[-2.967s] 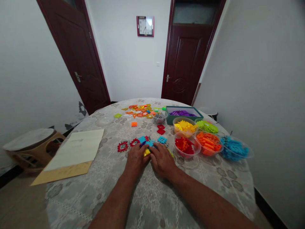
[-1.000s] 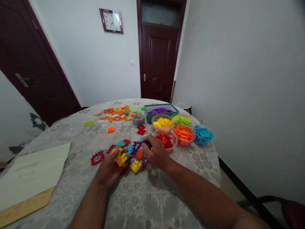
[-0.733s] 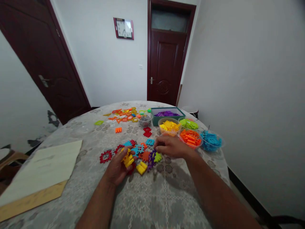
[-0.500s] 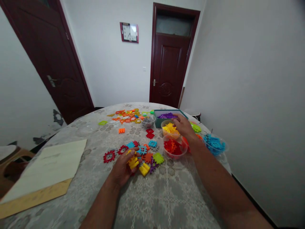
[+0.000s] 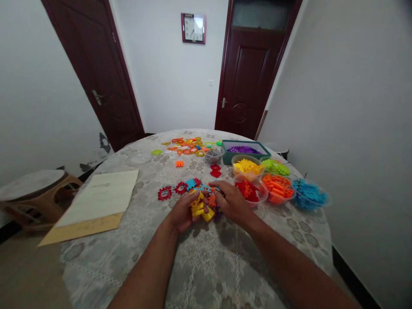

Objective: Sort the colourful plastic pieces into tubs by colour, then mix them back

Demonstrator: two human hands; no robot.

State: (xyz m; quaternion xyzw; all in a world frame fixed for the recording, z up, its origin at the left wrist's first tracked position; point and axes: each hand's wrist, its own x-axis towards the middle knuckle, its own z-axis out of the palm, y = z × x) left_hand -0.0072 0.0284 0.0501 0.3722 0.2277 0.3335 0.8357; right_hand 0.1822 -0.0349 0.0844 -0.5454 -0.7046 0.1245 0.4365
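Observation:
My left hand (image 5: 184, 212) is closed round yellow plastic building blocks (image 5: 197, 205) above the near middle of the table. Just to its right, my right hand (image 5: 232, 202) is bent over the colourful pieces, fingers curled together; whatever they pinch is hidden. A further yellow block (image 5: 208, 214) shows between the hands. Beyond them runs a row of gear-edged pieces, with a red square frame piece (image 5: 165, 193) at its left end and a blue piece (image 5: 190, 184) further right. Purple and orange pieces are partly covered by my right hand.
Clear bowls stand on the right with yellow pieces (image 5: 247, 166), red pieces (image 5: 246, 191), orange pieces (image 5: 278, 189), green pieces (image 5: 275, 167) and blue pieces (image 5: 309, 194). Behind is a teal box (image 5: 228, 159) of purple pieces. Paper (image 5: 99, 193) lies left; mixed pieces (image 5: 186, 146) lie far back.
My right hand has come back from the yellow bowl and the box, toward my left hand. My left hand still holds the yellow blocks. The view has shifted, moving the scene rightward in the picture.

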